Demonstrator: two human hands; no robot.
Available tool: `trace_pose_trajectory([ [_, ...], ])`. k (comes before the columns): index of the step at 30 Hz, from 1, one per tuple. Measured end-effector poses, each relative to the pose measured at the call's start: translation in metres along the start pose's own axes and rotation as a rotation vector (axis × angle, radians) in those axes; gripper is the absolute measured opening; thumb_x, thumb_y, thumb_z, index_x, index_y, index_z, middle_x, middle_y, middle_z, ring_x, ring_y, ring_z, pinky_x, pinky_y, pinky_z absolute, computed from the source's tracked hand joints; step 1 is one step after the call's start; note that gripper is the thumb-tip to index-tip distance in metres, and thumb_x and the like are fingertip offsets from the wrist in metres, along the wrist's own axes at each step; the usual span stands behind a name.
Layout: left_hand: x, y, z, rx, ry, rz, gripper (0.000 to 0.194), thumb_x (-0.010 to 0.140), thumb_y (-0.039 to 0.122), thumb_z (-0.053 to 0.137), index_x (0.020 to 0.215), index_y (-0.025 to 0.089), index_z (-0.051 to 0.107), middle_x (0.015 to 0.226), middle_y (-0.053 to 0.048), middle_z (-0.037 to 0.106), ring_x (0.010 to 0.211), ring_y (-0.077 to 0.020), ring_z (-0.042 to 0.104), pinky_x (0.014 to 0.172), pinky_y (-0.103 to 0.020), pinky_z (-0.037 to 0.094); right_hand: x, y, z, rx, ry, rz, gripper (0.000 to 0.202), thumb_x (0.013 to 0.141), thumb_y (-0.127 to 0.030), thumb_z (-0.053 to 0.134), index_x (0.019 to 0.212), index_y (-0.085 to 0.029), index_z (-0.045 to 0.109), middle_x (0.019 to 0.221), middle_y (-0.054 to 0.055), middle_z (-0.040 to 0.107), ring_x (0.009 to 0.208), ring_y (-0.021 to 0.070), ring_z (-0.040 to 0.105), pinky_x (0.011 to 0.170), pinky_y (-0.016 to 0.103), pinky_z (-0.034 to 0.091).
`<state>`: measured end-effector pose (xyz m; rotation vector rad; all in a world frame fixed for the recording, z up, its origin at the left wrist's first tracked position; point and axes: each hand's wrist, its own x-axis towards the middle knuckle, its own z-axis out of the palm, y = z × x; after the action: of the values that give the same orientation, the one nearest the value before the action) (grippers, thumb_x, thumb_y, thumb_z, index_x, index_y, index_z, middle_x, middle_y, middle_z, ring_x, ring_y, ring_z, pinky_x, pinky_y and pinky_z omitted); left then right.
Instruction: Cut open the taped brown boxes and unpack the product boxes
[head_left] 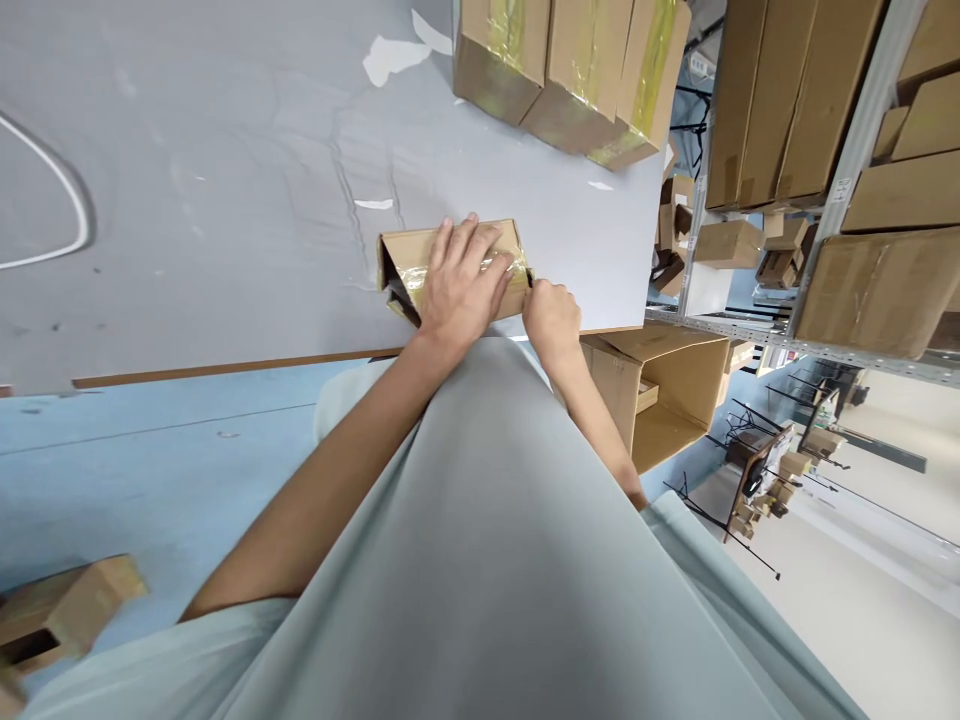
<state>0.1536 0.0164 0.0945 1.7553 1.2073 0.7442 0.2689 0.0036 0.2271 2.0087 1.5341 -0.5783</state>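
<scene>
A small cardboard box (409, 248) with shiny yellowish tape lies on the grey table near its front edge. Its left end is open, with loose flaps and a dark inside. My left hand (461, 285) rests flat on top of the box, fingers stretched out and pressing on the taped side. At the box's right end, my right hand (553, 315) is closed in a fist against the corner. A small dark gap shows beside its fingers; whatever they pinch there is hidden.
Three taped cardboard boxes (577, 75) stand at the table's back right. White paper scraps (391, 60) and a white cable (79, 215) lie on the table (247, 200). Right of me are a big open carton (679, 400) and shelves of boxes (885, 290). Another box (97, 600) sits on the blue floor.
</scene>
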Motion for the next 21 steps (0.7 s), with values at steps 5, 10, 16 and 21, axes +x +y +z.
trace_pose_trajectory([
  [5,-0.001,0.001,-0.005,-0.058,0.035,0.026,0.041,0.118,0.054,0.049,0.14,0.033,0.076,0.174,-0.005,0.064,0.179,-0.0334,0.038,0.152,-0.065,0.012,-0.015,0.001,0.0,0.001,0.024,0.072,0.041,0.123,-0.017,0.039,0.137,-0.01,0.076,0.13,0.025,0.085,0.123,0.0322,0.083,0.106,0.041,0.064],
  [10,-0.005,0.005,-0.01,-0.06,0.023,0.025,0.038,0.117,0.052,0.052,0.136,0.033,0.078,0.173,-0.006,0.065,0.178,-0.0339,0.041,0.151,-0.067,0.015,-0.029,-0.003,-0.005,0.024,0.044,0.063,0.04,0.128,-0.028,0.037,0.145,-0.016,0.071,0.128,0.022,0.086,0.119,0.032,0.084,0.104,0.04,0.063],
  [16,-0.005,0.007,-0.011,-0.026,-0.004,0.005,0.044,0.118,0.056,0.047,0.129,0.028,0.079,0.176,-0.004,0.064,0.18,-0.0306,0.037,0.153,-0.061,0.011,-0.009,-0.005,-0.006,0.047,0.076,0.03,0.038,0.129,-0.032,0.037,0.148,-0.018,0.067,0.132,0.022,0.085,0.122,0.0318,0.084,0.105,0.041,0.062],
  [21,-0.005,0.001,-0.008,0.023,0.015,0.042,0.036,0.12,0.052,0.051,0.129,0.031,0.079,0.175,-0.004,0.065,0.178,-0.0275,0.041,0.154,-0.061,0.01,-0.003,-0.006,-0.004,0.032,0.078,0.009,0.034,0.127,-0.025,0.04,0.144,-0.014,0.068,0.13,0.024,0.084,0.122,0.031,0.085,0.106,0.041,0.064],
])
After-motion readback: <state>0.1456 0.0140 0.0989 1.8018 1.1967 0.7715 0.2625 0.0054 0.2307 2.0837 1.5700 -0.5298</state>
